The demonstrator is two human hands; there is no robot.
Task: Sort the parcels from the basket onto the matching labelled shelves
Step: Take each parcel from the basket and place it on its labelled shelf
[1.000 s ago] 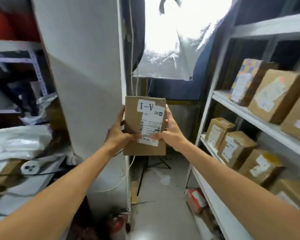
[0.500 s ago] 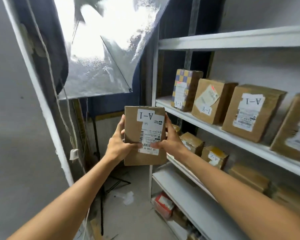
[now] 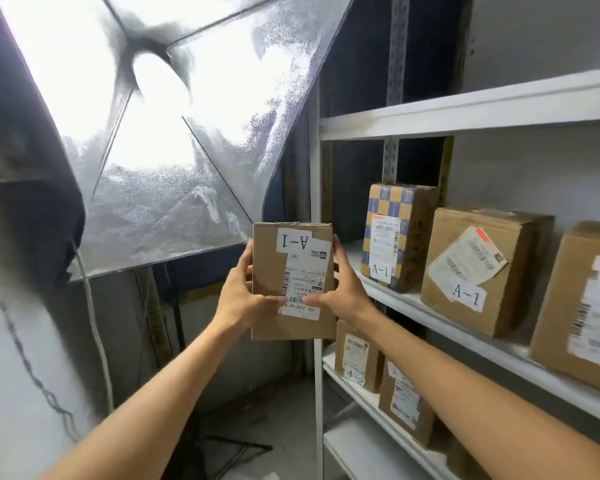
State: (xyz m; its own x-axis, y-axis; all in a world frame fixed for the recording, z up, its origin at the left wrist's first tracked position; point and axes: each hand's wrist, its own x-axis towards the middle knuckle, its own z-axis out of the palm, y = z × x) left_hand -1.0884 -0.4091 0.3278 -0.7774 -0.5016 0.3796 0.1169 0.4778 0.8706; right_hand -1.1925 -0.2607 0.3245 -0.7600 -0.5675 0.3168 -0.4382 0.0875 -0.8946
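Note:
I hold a brown cardboard parcel (image 3: pixel 269 271) upright in front of me, its "A-1" label upside down near the top. My left hand (image 3: pixel 238 297) grips its left edge and my right hand (image 3: pixel 342 292) grips its right edge, thumbs on the shipping label. The parcel hangs just left of the white shelf unit's front post, level with the middle shelf (image 3: pixel 409 306). On that shelf stand a checkered A-1 parcel (image 3: pixel 395 237), a brown A-1 parcel (image 3: pixel 478 271) and another brown box (image 3: pixel 582 303) at the right edge.
A lit softbox (image 3: pixel 174 126) on a stand fills the upper left, close behind the parcel. The shelf below (image 3: pixel 329 367) holds parcels marked A-2 (image 3: pixel 355 356). An upper shelf (image 3: pixel 465 112) runs above. A grey wall with a hanging white cable (image 3: pixel 97 334) closes the left.
The view has swung right and upward toward the shelf unit. The parcel, still in both hands, has risen to the height of the A-1 shelf.

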